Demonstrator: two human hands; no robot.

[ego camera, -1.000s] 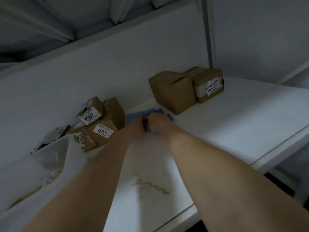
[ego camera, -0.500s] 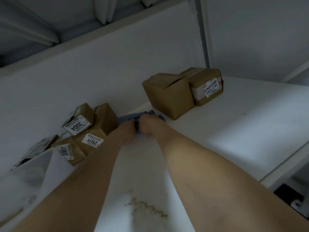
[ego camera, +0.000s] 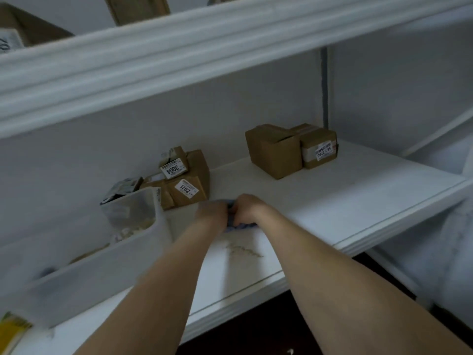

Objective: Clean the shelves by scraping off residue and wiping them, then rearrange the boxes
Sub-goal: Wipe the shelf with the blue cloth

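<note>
Both hands bunch a blue cloth [ego camera: 240, 226] on the white shelf [ego camera: 332, 201], knuckles up. My left hand [ego camera: 212, 212] and my right hand [ego camera: 249, 208] grip it side by side, hiding most of it. A brown streak of residue [ego camera: 243, 249] marks the shelf just in front of the hands. A stack of brown boxes labelled 3004 and 2011 [ego camera: 184, 180] stands behind and left of the hands. Two more brown boxes [ego camera: 289, 149] sit at the back right.
A white plastic bin [ego camera: 89, 262] with scraps inside stands on the shelf at left, close to my left forearm. An upper shelf [ego camera: 179, 52] overhangs, with more boxes on it. A yellow item [ego camera: 11, 331] lies at the bottom left corner.
Both hands have drawn the blue cloth back from the rear of the shelf toward the front, close to the brown streak. The camera has pulled back, showing the upper shelf.
</note>
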